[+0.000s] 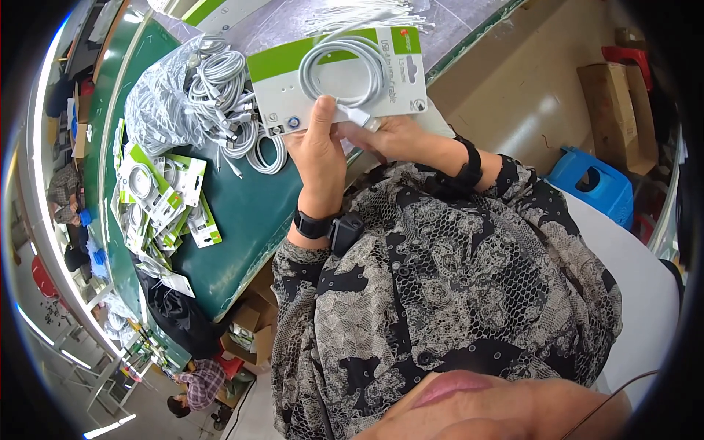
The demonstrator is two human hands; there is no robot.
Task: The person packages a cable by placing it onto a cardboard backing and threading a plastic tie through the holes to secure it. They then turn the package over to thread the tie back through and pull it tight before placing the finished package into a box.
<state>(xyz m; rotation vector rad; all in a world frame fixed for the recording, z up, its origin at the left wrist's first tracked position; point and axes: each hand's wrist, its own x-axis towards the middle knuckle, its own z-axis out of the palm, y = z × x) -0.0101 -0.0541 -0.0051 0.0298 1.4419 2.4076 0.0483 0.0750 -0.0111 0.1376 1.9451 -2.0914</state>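
Observation:
A white-and-green packaging card (279, 84) is held up in front of me, with a coiled white USB cable (380, 73) lying against its face. My left hand (320, 158) is closed on the card's lower edge, its thumb pressed upright over the bottom of the coil. My right hand (400, 138) is closed at the white plug end (357, 115) of the cable, just below the card. Some of its fingers are hidden behind my left hand and the plug.
On the green table (235, 198) lie a clear plastic bag (165, 103), a heap of coiled white cables (220, 73) and a pile of carded cables (158, 194). White ties (367, 16) lie at the far edge. A blue stool (594, 183) and cardboard box (620, 110) stand right.

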